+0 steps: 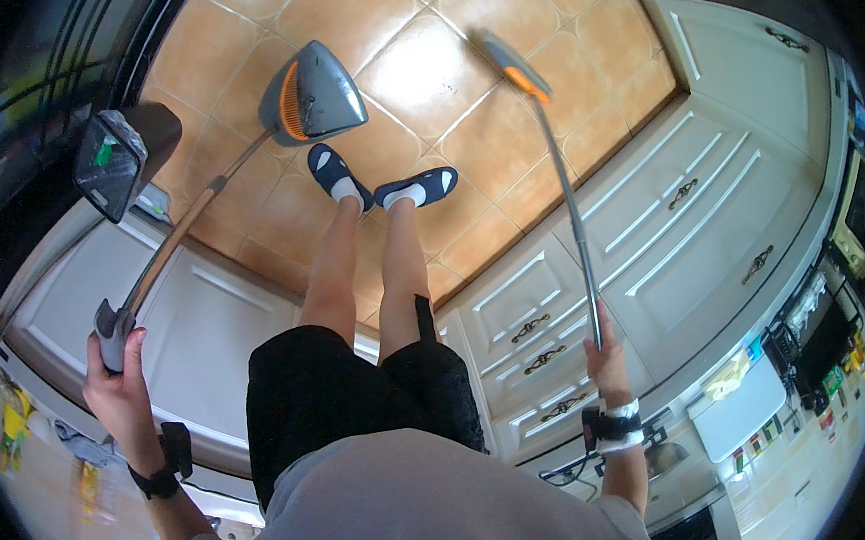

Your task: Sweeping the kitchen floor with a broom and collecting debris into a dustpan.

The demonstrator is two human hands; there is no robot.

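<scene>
My left hand (121, 382) grips the grey top of a long-handled dustpan (331, 89). The dustpan's grey tray with an orange comb edge rests on the tiles just ahead of my slippers, and its handle (174, 239) slants down to it from the left. In my right hand (605, 356) is the metal pole of a broom (568, 185). The broom's grey and orange head (516, 68) is over the floor ahead and to the right, apart from the dustpan. Its bristles are blurred. A few small dark specks (441, 87) show on the bright tile between them.
A dark waste bin (160, 138) with a liner stands at the left, close to the dustpan handle. White cabinets (678, 230) with metal pulls line the right, and another white cabinet (210, 323) is at the left. Tan floor tiles (423, 131) lie under my slippers (419, 186).
</scene>
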